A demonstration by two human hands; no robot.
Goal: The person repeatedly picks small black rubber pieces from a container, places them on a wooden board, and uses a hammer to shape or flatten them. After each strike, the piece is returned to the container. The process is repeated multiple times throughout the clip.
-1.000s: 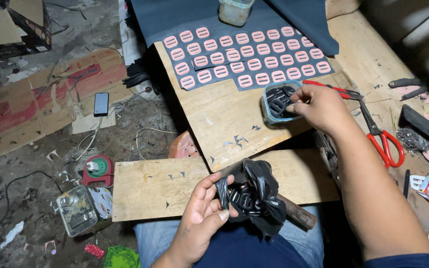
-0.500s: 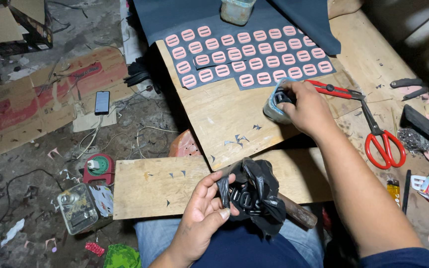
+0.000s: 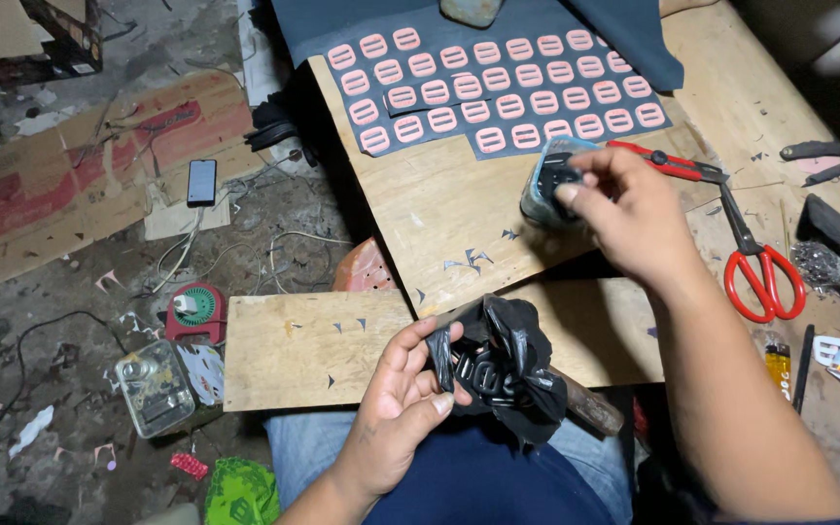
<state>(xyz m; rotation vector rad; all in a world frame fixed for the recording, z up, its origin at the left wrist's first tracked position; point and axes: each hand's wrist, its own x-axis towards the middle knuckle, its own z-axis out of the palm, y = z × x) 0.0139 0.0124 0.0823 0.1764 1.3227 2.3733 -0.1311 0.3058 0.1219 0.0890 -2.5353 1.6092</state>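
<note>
Wooden board [image 3: 439, 224], right hand [image 3: 624, 209] in small tub [image 3: 548, 185], left hand [image 3: 401, 408] gripping black bag [image 3: 517, 360]

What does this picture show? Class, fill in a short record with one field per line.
Left hand: holds a black plastic bag of black buckles over the lap.
Right hand: fingertips at the mouth of a small clear tub.
Tub: stands on the wooden board.
Beyond the tub: rows of pink buckles on a dark sheet.
Right of the hand: red scissors.
Floor, left: phone.
</note>
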